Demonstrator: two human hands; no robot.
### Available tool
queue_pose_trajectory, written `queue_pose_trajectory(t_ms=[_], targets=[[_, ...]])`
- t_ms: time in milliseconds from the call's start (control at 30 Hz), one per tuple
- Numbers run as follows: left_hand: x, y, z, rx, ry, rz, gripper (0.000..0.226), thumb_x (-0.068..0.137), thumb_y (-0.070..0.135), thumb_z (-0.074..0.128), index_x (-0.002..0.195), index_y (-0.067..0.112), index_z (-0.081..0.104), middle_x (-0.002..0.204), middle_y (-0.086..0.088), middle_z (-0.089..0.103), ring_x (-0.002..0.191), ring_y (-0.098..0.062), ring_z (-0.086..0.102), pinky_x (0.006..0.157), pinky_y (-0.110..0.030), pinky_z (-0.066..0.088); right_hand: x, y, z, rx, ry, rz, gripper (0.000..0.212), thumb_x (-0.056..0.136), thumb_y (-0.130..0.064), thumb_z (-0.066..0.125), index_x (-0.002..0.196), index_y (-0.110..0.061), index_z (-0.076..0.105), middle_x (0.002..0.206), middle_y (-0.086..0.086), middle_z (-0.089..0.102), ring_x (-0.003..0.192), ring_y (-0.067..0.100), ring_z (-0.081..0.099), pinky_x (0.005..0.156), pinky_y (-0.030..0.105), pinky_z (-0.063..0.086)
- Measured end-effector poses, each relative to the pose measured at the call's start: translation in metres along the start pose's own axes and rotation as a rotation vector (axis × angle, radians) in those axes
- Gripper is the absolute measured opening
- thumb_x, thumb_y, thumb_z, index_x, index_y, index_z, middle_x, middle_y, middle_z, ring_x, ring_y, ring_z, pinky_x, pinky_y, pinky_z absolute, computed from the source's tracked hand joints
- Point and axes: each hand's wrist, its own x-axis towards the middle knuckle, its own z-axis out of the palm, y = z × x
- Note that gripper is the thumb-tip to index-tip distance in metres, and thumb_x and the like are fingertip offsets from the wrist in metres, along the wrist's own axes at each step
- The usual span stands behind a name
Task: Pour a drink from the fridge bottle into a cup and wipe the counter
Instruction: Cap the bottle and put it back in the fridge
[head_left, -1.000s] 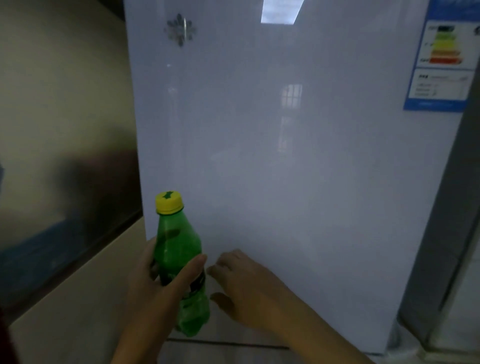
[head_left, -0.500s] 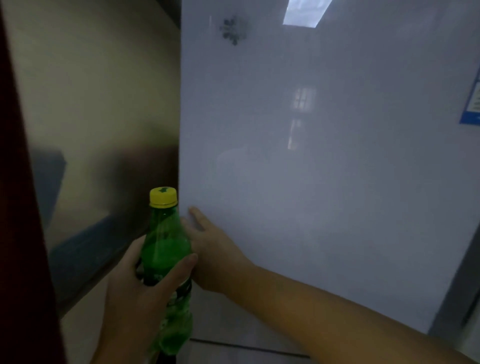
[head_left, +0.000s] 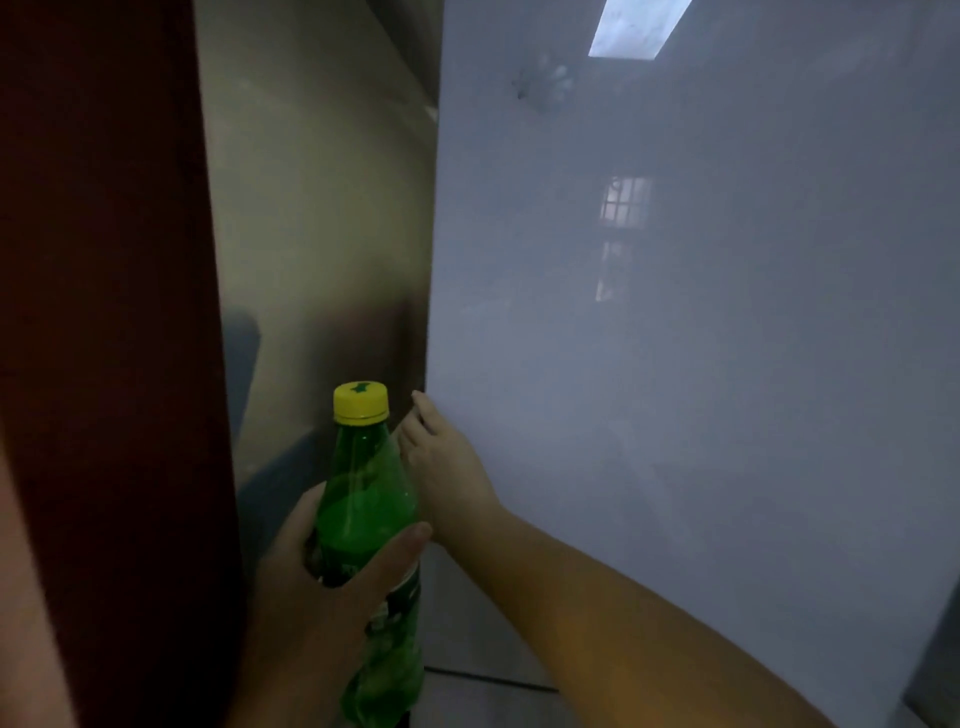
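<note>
- Left hand (head_left: 322, 587) is wrapped around the middle of the green bottle (head_left: 363, 499), thumb across the front over the label and fingers curled behind, holding it upright.
- Right hand (head_left: 447, 467) lies flat and open against the white fridge door (head_left: 675, 389), its fingertips (head_left: 422, 402) at the door's left edge; the forearm runs down to the lower right.
- That bottle sits low and centre-left in the view, just in front of the right hand and partly covering its wrist; its yellow cap (head_left: 360, 402) is screwed on and stands level with the fingertips.
- Beyond the hands, the glossy door fills the right half of the view, with reflections of a ceiling light (head_left: 641, 26) and a barred window (head_left: 626, 200), and a blurred ornament (head_left: 545, 85) near its top.
- Left of the door edge is a dull beige-grey wall (head_left: 311, 234), shadowed low down.
- A dark red upright surface (head_left: 104, 312) blocks the far left of the view; what it belongs to cannot be told.
- At the bottom, below the door, a strip of pale floor (head_left: 483, 712) shows.
</note>
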Motion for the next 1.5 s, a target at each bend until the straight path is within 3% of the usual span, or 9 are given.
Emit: queue_pose_trajectory(t_ms=[100,200,367,467,533,700,900,1000,1500], targets=[[-0.006,0.006,-0.003,-0.070,-0.037,-0.050,0.041,0.052,0.023,0.085,0.089,0.033,0.069,0.079,0.014,0.075,0.077,-0.013,0.071,0.068,-0.035,0.052,-0.006,0.000,0.003,-0.005,0.074,0.001,0.046,0.099,-0.037,0.042,0.137,-0.016,0.055,0.142,0.008,0.053,0.138,0.031,0.036,0.121,0.051,-0.007],[-0.017,0.011,-0.008,-0.091,-0.112,-0.021,0.053,0.040,0.022,0.099,0.085,0.036,0.075,0.082,0.007,0.077,0.074,-0.008,0.073,0.061,-0.023,0.053,-0.025,-0.007,-0.005,0.257,0.301,0.088,0.041,0.101,-0.019,0.033,0.113,-0.028,0.071,0.117,-0.012,0.069,0.122,0.009,0.053,0.119,0.027,0.015],[-0.044,0.021,-0.026,-0.080,-0.216,0.040,0.083,0.026,0.051,0.089,0.107,0.045,0.073,0.103,0.009,0.077,0.099,-0.008,0.072,0.089,-0.037,0.053,-0.097,-0.005,-0.023,0.264,0.505,-0.158,0.029,0.087,-0.028,0.058,0.111,-0.017,0.071,0.112,0.004,0.070,0.120,0.029,0.056,0.116,0.043,0.026],[-0.064,0.039,-0.042,-0.156,-0.194,0.012,0.089,-0.001,0.068,0.087,0.085,0.048,0.078,0.088,0.002,0.079,0.083,-0.011,0.076,0.070,-0.026,0.059,-0.147,-0.005,-0.047,0.272,0.487,-0.208,0.035,0.091,-0.032,0.046,0.107,-0.023,0.075,0.108,-0.004,0.072,0.117,0.025,0.059,0.117,0.040,0.024],[-0.075,0.052,-0.050,-0.192,-0.181,-0.014,0.085,-0.005,0.073,0.084,0.076,0.047,0.078,0.082,-0.002,0.079,0.077,-0.015,0.076,0.068,-0.035,0.058,-0.180,-0.005,-0.060,0.259,0.480,-0.204,0.026,0.091,-0.032,0.053,0.099,-0.023,0.076,0.100,-0.004,0.071,0.108,0.022,0.061,0.114,0.037,0.029],[-0.100,0.062,-0.053,-0.239,-0.262,-0.009,0.085,0.008,0.068,0.090,0.087,0.038,0.078,0.089,-0.008,0.078,0.083,-0.029,0.076,0.080,-0.050,0.055,-0.263,-0.005,-0.072,0.227,0.610,-0.115,0.017,0.099,-0.017,0.053,0.101,-0.022,0.069,0.107,-0.007,0.068,0.113,0.015,0.060,0.118,0.033,0.027],[-0.136,0.062,-0.042,-0.277,-0.374,0.014,0.081,0.028,0.065,0.092,0.096,0.024,0.076,0.087,-0.012,0.075,0.078,-0.029,0.072,0.064,-0.039,0.057,-0.365,-0.010,-0.088,0.334,0.579,0.132,0.023,0.104,-0.020,0.039,0.094,-0.025,0.059,0.104,-0.008,0.058,0.105,0.009,0.059,0.119,0.026,0.023],[-0.156,0.064,-0.031,-0.310,-0.427,0.001,0.076,0.032,0.064,0.092,0.093,0.023,0.076,0.084,-0.007,0.073,0.075,-0.024,0.069,0.063,-0.036,0.056,-0.409,-0.009,-0.101,0.278,0.628,0.247,0.024,0.097,-0.018,0.052,0.077,-0.024,0.062,0.086,-0.003,0.064,0.092,0.016,0.065,0.114,0.032,0.033],[-0.244,0.079,0.039,-0.418,-0.732,-0.088,0.038,0.050,0.041,0.084,0.086,0.031,0.076,0.087,0.000,0.075,0.080,-0.017,0.072,0.065,-0.029,0.057,-0.565,-0.001,-0.106,0.178,0.310,0.562,0.012,0.087,-0.011,0.056,0.082,-0.014,0.066,0.087,0.007,0.064,0.091,0.026,0.062,0.115,0.051,0.032]])
